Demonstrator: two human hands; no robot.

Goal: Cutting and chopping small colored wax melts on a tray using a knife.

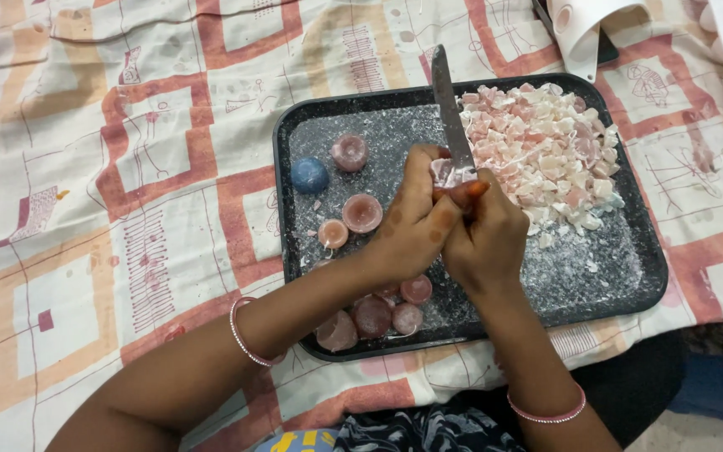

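**Two hands, one knife, over a black tray**

At frame centre the left hand (407, 222) pinches a small pink wax piece (443, 172); the right hand (483, 238) has its grip closed around one knife (449, 113), blade pointing up-frame. Below lies one black tray (642, 276) on a patterned cloth (127, 167). Left on it sit one blue candle (309, 176) and about seven pink ones (362, 213); upper right, one heap of wax chips (546, 146).

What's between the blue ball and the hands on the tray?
In the head view, two small pink wax cups lie between the blue ball and the left hand.
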